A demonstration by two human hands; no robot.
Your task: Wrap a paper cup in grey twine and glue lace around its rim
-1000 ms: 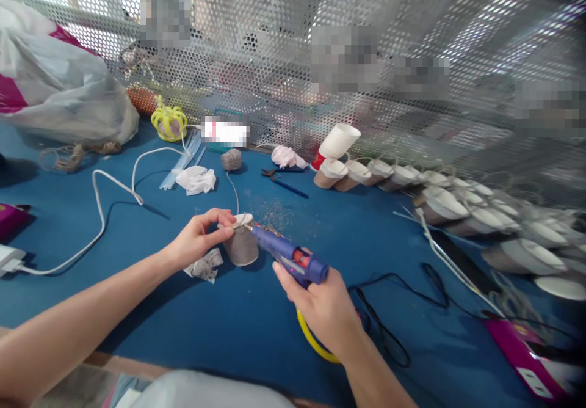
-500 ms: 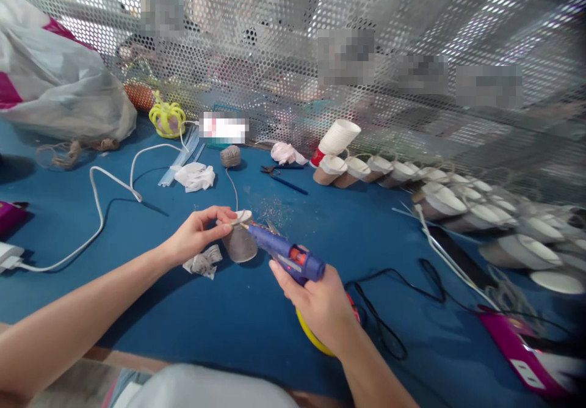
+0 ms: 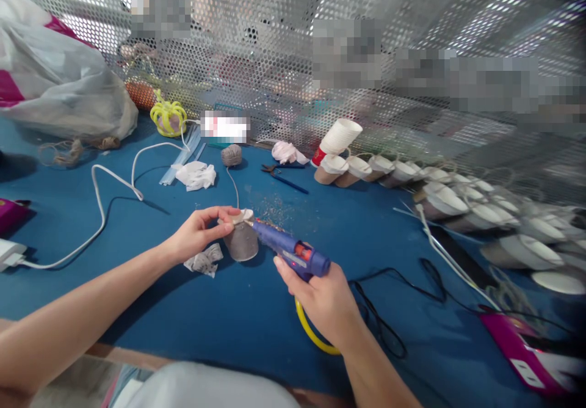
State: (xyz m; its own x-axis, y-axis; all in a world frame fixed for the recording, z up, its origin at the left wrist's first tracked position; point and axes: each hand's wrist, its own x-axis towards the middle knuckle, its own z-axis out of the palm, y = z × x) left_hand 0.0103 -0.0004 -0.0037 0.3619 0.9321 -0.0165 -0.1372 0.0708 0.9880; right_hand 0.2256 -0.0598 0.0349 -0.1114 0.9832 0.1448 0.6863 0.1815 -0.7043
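A paper cup wrapped in grey-brown cord stands on the blue table in front of me. My left hand pinches the cup at its upper edge, where a strand of cord lies. That strand runs back to a small ball of grey yarn. My right hand is wrapped round the handle of a blue hot glue gun, whose nozzle points left at the cup's upper edge. Whether the nozzle touches the cup I cannot tell. A crumpled, stained tissue lies just left of the cup.
Pliers, a white tissue and clear glue sticks lie farther back. Several wrapped cups line the right side. A yellow ring is partly under my right forearm. A white cable crosses the left; black cable loops at right.
The glue gun and my right hand have shifted slightly right, and its nozzle has drawn a little away along the cup's edge. My left hand keeps its hold on the cup.
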